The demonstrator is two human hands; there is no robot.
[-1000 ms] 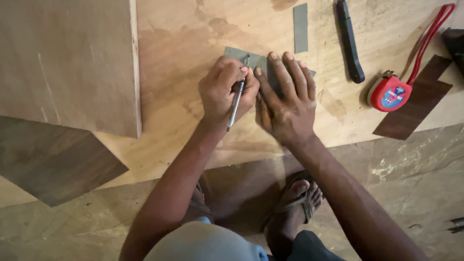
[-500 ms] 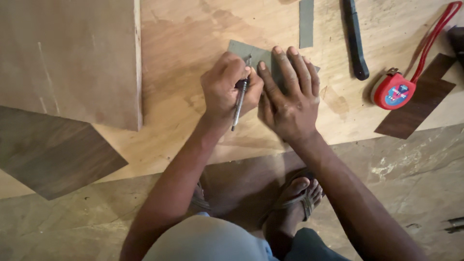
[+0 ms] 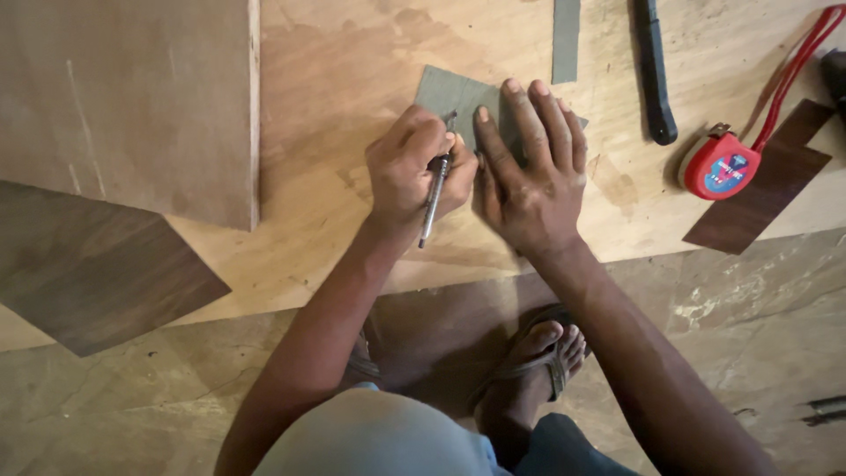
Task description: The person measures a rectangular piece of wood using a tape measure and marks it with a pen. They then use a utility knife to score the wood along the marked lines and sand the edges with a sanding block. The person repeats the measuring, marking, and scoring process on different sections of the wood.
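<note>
A small grey rectangular piece (image 3: 443,92) lies on a plywood sheet (image 3: 335,70). My right hand (image 3: 533,176) presses flat on it, fingers spread and thumb along its left part. My left hand (image 3: 410,167) grips a slim metal pen (image 3: 434,207), with its tip at the grey piece right beside my right thumb. The two hands touch side by side. Most of the grey piece is hidden under my right hand.
A red tape measure (image 3: 723,166) with a red strap, a black tool (image 3: 654,70) and a grey strip (image 3: 566,31) lie to the right. Dark veneer pieces lie at the left (image 3: 88,264) and right (image 3: 762,189). A brown board (image 3: 123,97) covers the upper left. My sandalled foot (image 3: 538,361) rests on the floor.
Both hands stay on the grey piece, with the pen tip shifting only slightly along it. The view has drifted a little.
</note>
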